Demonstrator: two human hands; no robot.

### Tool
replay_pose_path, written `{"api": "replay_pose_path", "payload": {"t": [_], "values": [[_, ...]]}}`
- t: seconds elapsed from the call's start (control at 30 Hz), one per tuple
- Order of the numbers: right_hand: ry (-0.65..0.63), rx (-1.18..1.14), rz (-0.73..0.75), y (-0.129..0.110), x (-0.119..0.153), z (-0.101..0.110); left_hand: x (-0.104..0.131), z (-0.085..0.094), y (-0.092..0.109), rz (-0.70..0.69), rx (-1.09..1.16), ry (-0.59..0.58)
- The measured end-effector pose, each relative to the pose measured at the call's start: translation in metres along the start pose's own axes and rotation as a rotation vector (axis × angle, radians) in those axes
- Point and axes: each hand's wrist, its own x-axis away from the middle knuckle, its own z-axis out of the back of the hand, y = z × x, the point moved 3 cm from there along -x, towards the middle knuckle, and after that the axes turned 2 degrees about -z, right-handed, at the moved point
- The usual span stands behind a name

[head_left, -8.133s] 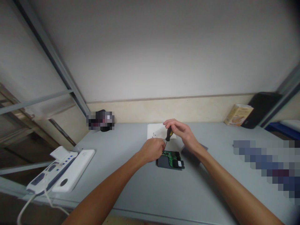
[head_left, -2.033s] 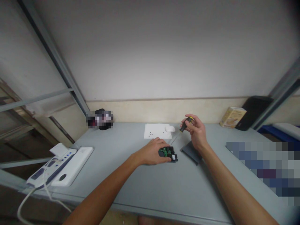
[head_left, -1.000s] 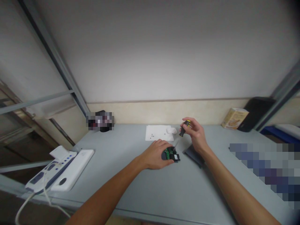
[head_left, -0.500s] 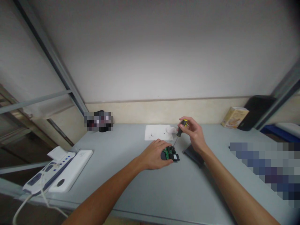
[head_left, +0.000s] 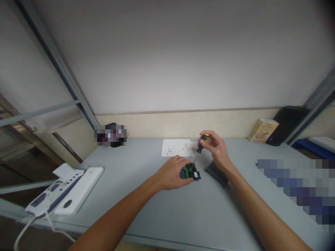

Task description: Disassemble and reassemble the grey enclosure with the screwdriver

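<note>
My left hand (head_left: 174,173) grips a small black device with an exposed green circuit board (head_left: 186,170), thumb on its near side and fingers on its far side, on the grey table. In my right hand (head_left: 216,148) is a screwdriver (head_left: 203,143) with a black and yellow handle, tilted so that its thin shaft runs down to the device. The tip meets the device near its far edge; what it touches is too small to make out. A dark flat case-like piece (head_left: 216,173) lies under my right wrist, partly hidden by it.
Behind my hands a white sheet (head_left: 174,146) carries several tiny dark screws and a crumpled white piece (head_left: 190,145). At left lie a white power strip (head_left: 52,191) and a long white box (head_left: 81,191). A yellowish carton (head_left: 262,131) stands at the back right.
Almost nothing differs. The screwdriver's handle has shifted very slightly in my right hand, while the device and my left hand stay in place.
</note>
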Motion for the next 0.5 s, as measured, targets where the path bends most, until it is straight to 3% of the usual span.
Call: {"api": "replay_pose_path", "payload": {"t": [0.5], "values": [[-0.045,0.001,0.019,-0.0020,0.0018,-0.0020,0.0001,-0.0028,-0.0044,0.024,0.013,0.017]]}}
